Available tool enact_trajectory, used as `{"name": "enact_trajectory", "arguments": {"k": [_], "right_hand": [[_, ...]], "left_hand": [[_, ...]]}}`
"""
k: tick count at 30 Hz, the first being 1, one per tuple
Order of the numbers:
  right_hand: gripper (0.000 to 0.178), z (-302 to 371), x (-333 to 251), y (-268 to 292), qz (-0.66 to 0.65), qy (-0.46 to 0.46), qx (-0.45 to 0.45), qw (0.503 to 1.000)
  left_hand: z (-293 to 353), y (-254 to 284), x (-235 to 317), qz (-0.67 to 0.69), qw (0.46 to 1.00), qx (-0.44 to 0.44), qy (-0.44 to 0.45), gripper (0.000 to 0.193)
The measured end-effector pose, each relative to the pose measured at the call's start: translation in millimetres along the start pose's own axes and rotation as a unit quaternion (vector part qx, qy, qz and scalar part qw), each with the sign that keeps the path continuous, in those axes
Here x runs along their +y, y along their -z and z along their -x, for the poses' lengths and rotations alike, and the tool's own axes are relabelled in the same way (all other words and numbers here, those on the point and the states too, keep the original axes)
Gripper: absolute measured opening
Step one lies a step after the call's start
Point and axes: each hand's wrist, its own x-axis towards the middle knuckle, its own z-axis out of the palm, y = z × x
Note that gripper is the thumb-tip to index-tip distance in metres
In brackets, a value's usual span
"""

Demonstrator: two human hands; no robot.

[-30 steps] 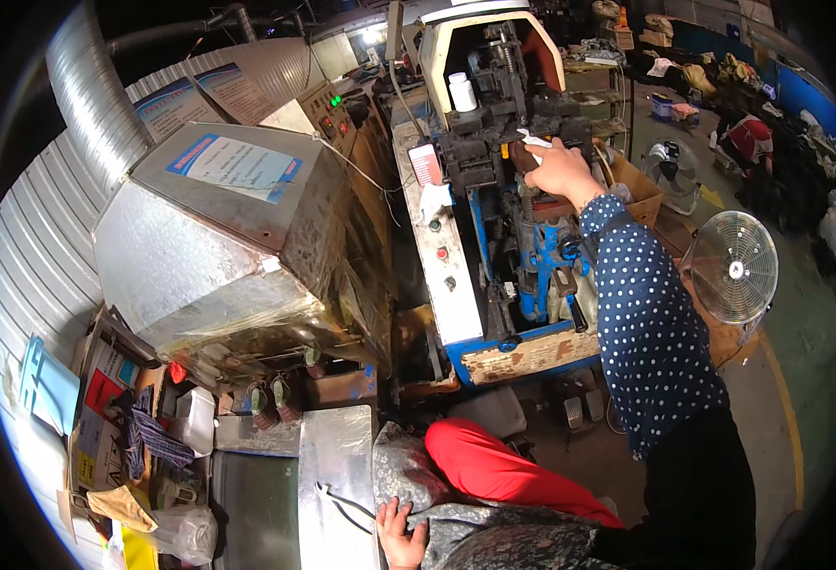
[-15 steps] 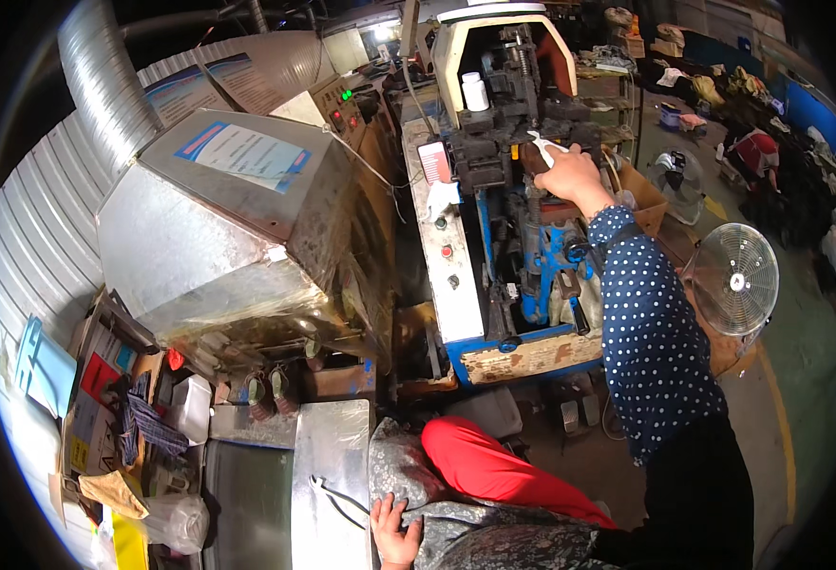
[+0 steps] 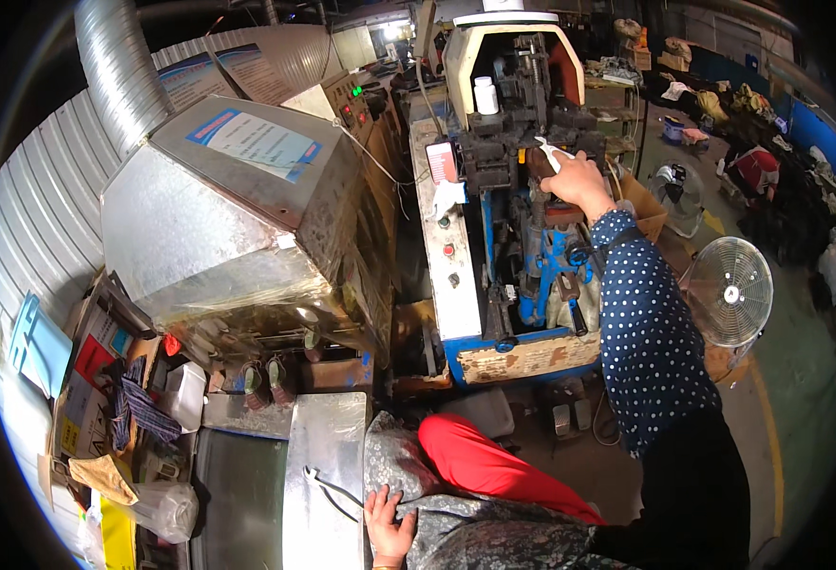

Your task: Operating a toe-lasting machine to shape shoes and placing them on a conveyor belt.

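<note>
My right hand (image 3: pixel 581 182) reaches to the dark, greasy head of a blue and white machine (image 3: pixel 524 344). Its fingers are closed on a small white cloth-like piece (image 3: pixel 553 152), pressed near the machine's dark parts. My left hand (image 3: pixel 389 525) lies flat on the grey patterned apron (image 3: pixel 494 541) over my lap, fingers spread and nothing held. Beside it, on a bare metal ledge (image 3: pixel 328 442), is a plier-like tool (image 3: pixel 331 486) with dark handles. A white bottle (image 3: pixel 485 96) stands on the machine top. Another white cloth (image 3: pixel 447 198) hangs by the control buttons.
A large metal hood (image 3: pixel 204 214) with a duct (image 3: pixel 123 66) stands to the left. Below it is a cluttered shelf with a white container (image 3: pixel 184 396). Floor fans (image 3: pixel 730 293) and a cardboard box (image 3: pixel 648 223) stand on the right. Foot pedals (image 3: pixel 570 418) lie under the machine.
The whole view has shifted slightly. My right hand stays at the machine head with the white piece, and my left hand remains on my lap.
</note>
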Motion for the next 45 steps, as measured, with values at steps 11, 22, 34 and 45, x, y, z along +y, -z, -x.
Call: {"name": "enact_trajectory", "arguments": {"k": [11,22,34,45], "right_hand": [[0.082,58.6,12.7,-27.3,0.037,0.024,0.035,0.998],[0.076,150.9,33.1,-42.2,-0.127,0.123,0.218,0.960],[0.105,420.9,-104.7,-94.5,-0.464,0.430,-0.013,0.774],[0.057,435.2,-91.5,-146.8,-0.502,-0.020,-0.805,0.315]], "left_hand": [[1.1,4.4,-2.5,0.008,1.000,-0.008,-0.005,0.046],[4.4,10.4,-2.4,0.044,0.999,-0.021,0.001,0.047],[-88.0,31.9,84.1,0.721,0.679,0.014,0.133,0.073],[-14.1,89.5,44.2,0.277,0.907,-0.313,0.051,0.073]]}}
